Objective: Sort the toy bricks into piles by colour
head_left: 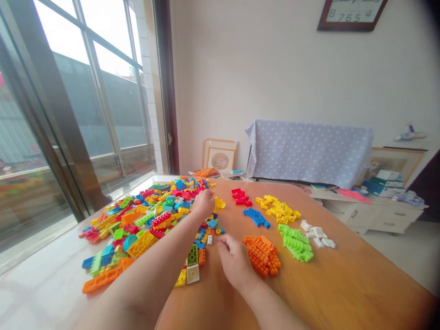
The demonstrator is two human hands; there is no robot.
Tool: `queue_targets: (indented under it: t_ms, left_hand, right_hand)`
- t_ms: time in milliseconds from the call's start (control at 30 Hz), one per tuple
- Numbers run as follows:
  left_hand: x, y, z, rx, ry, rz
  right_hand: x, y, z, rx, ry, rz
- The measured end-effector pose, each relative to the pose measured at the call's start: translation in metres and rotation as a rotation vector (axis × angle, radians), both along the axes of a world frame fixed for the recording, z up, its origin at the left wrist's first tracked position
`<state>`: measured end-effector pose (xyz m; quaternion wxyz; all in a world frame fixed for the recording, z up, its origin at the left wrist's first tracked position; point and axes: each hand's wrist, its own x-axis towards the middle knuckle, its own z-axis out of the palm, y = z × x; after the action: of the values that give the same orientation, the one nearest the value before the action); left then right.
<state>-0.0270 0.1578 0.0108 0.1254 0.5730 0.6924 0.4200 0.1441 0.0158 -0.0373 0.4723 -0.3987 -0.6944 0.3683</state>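
Observation:
My left hand reaches over the far right part of a mixed pile of toy building bricks. Its fingers are closed among red and yellow bricks, and whatever they grip is hidden. My right hand is low over the table, fingers curled together, with no brick visible in them. It lies between the pile's right edge and a heap of orange bricks. Just left of its fingertips is a small white brick. A green brick and a square white brick lie nearer to me.
Sorted on the wooden table are red bricks, blue bricks, yellow bricks, lime-green bricks and white bricks. A glass window borders the left side. Behind stand a cloth-covered object and a white cabinet.

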Motion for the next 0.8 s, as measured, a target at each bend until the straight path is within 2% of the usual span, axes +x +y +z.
queue_targets:
  t_ms: [233, 433, 800]
  left_hand:
    - [0.014, 0.03, -0.015, -0.128, 0.338, -0.135]
    - [0.017, 0.049, -0.026, -0.231, 0.491, -0.125]
    - [0.008, 0.036, -0.022, -0.293, 0.745, -0.185]
  right_hand:
    - [0.0, -0.005, 0.011, 0.127, -0.088, 0.027]
    - [0.002, -0.004, 0.012, 0.135, -0.1, 0.011]
    - [0.001, -0.003, 0.007, 0.16, -0.149, -0.01]
